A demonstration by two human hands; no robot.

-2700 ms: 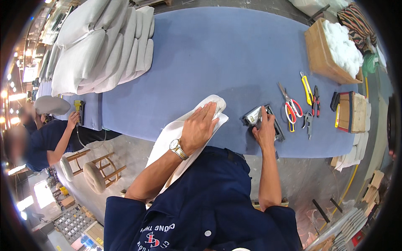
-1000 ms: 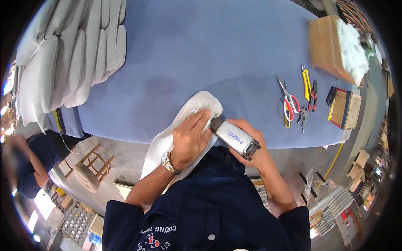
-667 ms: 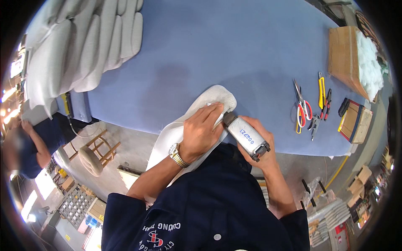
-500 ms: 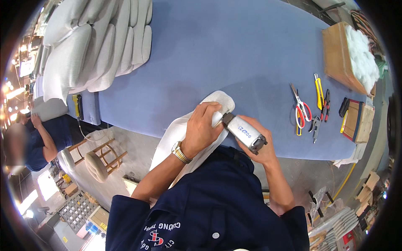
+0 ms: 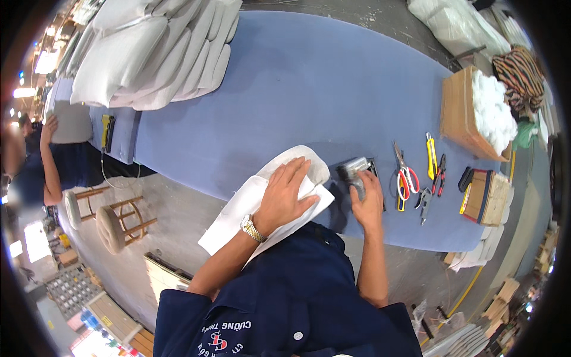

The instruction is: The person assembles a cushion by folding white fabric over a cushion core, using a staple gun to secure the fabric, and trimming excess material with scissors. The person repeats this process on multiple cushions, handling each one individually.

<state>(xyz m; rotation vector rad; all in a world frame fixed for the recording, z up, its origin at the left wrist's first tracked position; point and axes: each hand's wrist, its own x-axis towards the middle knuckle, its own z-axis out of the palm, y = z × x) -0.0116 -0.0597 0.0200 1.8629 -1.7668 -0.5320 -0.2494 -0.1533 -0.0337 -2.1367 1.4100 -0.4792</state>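
Note:
My left hand (image 5: 284, 199) lies flat with fingers stretched on a light grey padded piece (image 5: 316, 162) with loose white fabric (image 5: 223, 229) folded over it. This piece rests at the near edge of the blue-covered table (image 5: 297, 89), against my body. Just right of it, my right hand (image 5: 370, 203) is closed around a silver and black staple gun (image 5: 355, 169), low over the table. Motion blurs the tool, and the fingers hide part of it. Beside it are red-handled scissors (image 5: 404, 178).
A yellow cutter knife (image 5: 431, 156), pliers (image 5: 439, 177) and a grey hand tool (image 5: 424, 203) lie at right. Behind them stands a cardboard box (image 5: 457, 113) of white stuffing. Grey cushions (image 5: 148, 65) pile up at far left. A co-worker (image 5: 38, 160) stands beyond two stools (image 5: 112, 229).
My right hand has carried the staple gun away from the padded piece to the right. My left hand has flattened out, and the white fabric lies more spread.

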